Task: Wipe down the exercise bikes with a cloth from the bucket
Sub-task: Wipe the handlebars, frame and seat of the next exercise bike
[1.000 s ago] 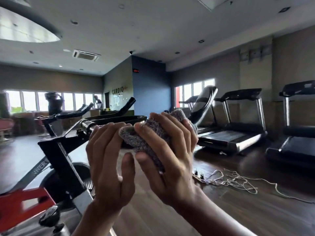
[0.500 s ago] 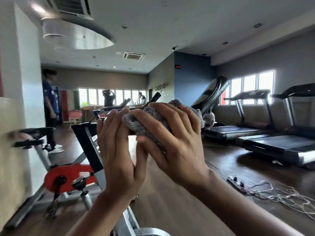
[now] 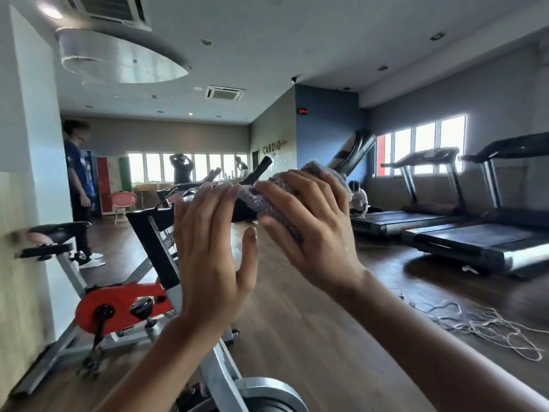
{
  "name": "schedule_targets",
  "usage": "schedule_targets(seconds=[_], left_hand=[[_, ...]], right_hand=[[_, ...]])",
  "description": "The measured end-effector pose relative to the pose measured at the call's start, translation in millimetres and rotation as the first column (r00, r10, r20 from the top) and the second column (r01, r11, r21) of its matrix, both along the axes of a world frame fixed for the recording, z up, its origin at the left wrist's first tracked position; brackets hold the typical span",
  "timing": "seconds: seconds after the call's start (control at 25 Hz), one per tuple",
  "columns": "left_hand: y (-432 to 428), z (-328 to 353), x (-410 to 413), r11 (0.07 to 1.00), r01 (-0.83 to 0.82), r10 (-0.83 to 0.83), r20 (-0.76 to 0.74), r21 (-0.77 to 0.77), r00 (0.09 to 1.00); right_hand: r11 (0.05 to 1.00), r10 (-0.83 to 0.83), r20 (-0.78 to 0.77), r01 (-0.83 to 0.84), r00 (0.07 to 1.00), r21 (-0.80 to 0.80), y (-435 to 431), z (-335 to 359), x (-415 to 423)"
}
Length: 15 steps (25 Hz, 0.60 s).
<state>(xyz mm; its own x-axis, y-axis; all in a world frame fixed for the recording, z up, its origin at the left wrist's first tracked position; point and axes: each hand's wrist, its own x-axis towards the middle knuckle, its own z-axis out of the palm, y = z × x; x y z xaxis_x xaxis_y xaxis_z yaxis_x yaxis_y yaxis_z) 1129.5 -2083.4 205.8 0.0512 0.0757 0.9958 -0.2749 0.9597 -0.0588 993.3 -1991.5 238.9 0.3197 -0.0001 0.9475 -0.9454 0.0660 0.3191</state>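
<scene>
Centre frame: right hand [image 3: 309, 224], fingers curled and clamped over grey cloth [image 3: 269, 200], pressing it onto the black handlebar [image 3: 258, 172] of the near exercise bike [image 3: 154, 248]. Left hand [image 3: 211, 248] flat, fingers straight and close together, thumb apart, fingertips touching the cloth's left end.

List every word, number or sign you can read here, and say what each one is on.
"CARDIO": on the grey wall at the back, followed by a small mark too fine to read.
Red lit digits on the sign high on the blue wall: too blurred to read.
Lettering on the exercise bike frame: blurred, unreadable.
</scene>
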Motion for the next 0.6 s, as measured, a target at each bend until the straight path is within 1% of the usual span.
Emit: schedule_targets(seconds=[0.08,0.24,0.32,0.36,0.4,0.48,0.52,0.6], left_hand=[[7,1,-5,1.000,-0.007,0.007,0.006,-0.008,1.000],[16,0,-16,0.994,-0.111,0.111,0.042,-0.001,0.993],[17,1,-18,0.991,-0.134,0.134,0.044,0.006,0.990],[17,2,-17,0.992,-0.127,0.127,0.041,0.010,0.991],[17,2,-16,0.993,-0.115,0.115,0.042,0.014,0.993],[18,2,-15,0.994,-0.110,0.109,0.047,0.022,0.993],[19,2,-16,0.993,-0.117,0.115,0.048,0.024,0.992],[19,2,-16,0.992,-0.122,0.120,0.051,0.031,0.991]], right_hand=[[0.999,-0.037,-0.121,0.041,0.992,0.024,10,13,-20],[0.999,-0.022,-0.146,0.027,0.989,0.031,12,12,-38],[0.995,-0.038,-0.236,0.057,0.971,0.076,18,18,-49],[0.995,-0.034,-0.240,0.056,0.970,0.085,22,27,-58],[0.996,-0.019,-0.181,0.034,0.983,0.079,27,35,-68],[0.998,0.015,-0.003,-0.015,1.000,0.068,34,45,-84],[0.996,0.013,0.040,-0.016,0.999,0.085,33,44,-89],[0.990,0.001,0.017,-0.003,1.000,0.143,32,44,-95]])
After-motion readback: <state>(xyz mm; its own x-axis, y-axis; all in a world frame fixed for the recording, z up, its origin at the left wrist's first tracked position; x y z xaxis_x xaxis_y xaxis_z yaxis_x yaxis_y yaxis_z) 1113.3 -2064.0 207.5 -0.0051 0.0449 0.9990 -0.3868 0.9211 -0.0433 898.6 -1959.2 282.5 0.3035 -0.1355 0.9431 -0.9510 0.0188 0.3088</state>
